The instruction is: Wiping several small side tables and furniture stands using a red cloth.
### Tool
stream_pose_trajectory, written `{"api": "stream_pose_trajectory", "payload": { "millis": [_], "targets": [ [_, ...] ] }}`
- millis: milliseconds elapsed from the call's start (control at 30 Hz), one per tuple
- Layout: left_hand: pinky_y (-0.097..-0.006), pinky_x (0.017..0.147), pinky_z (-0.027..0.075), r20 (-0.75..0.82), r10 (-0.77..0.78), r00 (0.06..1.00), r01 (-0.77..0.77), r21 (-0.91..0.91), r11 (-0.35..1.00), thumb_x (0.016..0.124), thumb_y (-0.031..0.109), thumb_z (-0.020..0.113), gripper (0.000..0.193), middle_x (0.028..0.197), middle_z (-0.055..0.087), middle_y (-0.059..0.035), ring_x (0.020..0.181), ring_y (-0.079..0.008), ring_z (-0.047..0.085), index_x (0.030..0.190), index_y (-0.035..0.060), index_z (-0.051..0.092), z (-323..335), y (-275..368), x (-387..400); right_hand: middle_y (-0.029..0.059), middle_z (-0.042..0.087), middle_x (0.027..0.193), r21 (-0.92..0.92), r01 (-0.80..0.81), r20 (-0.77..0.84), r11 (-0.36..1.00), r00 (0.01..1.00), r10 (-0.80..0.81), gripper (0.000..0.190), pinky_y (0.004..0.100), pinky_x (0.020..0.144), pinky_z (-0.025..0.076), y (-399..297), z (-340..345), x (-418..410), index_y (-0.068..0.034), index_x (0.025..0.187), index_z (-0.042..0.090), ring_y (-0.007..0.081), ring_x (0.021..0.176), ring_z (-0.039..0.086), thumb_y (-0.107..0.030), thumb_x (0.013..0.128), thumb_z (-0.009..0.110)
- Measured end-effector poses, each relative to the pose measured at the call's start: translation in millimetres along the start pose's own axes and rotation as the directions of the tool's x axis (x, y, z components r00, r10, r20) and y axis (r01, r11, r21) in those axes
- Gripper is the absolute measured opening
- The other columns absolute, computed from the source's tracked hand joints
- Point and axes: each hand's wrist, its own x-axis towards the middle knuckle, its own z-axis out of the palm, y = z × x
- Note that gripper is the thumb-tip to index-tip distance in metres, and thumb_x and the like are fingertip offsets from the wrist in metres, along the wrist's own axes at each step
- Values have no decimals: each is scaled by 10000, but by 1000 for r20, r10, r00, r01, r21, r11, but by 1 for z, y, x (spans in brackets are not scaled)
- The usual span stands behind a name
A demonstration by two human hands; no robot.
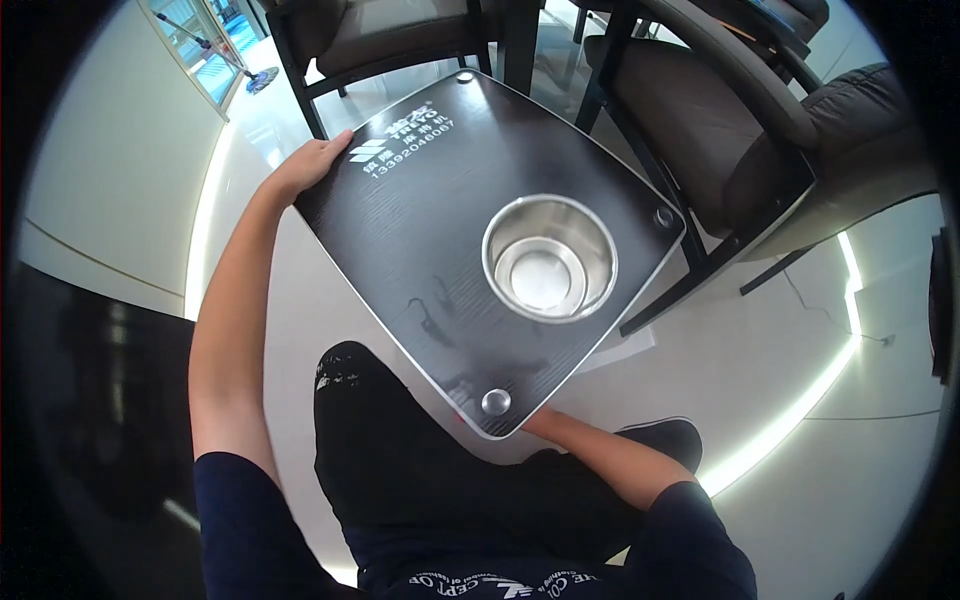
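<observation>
A small side table with a dark wood-grain top [420, 247] and a light edge stands tilted to the view in front of me, bearing white writing and a round metal cap at three visible corners. On its top, towards the right, rests a round stainless steel bowl [550, 259], which looks empty. At the table's left corner my left hand [311, 165] grips the edge, thumb on top, fingers hidden beneath. My right forearm reaches under the near corner; only a bit of wrist shows by the edge, and the right hand itself is hidden by the tabletop.
Dark upholstered chairs [675, 127] stand close at the right, and another chair [397, 45] is beyond the table. A mop [259, 79] leans near a glass door at the upper left. A dark glossy cabinet [97, 420] is at the left.
</observation>
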Motion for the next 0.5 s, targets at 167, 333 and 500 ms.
{"api": "stream_pose_trajectory", "payload": {
  "millis": [167,333,500],
  "targets": [
    [-328,831,445,-154,-83,985,61,-144,988,972,515,393,653,943,658,-152,831,-224,596,1148,-73,615,-2,-34,-65,155,661,984,64,-309,-82,949,946,313,355,390,827,483,-13,-56,18,-34,1050,621,318,935,632,-155,733,726],
    [-310,771,436,-103,-287,953,248,-286,926,1006,458,351,609,967,641,-114,782,-172,535,1163,-80,588,14,-37,-100,142,676,962,-2,-201,-506,980,845,172,387,366,838,483,38,-118,101,-23,1083,602,311,940,647,-62,706,682],
    [-297,847,423,-231,-192,954,27,-573,819,1021,421,319,584,1023,649,-126,902,-166,566,1132,-82,593,55,-23,-113,171,660,975,-36,-131,-656,991,751,76,372,377,826,478,66,-142,171,-7,1065,586,326,951,634,-57,715,703]
  ]
}}
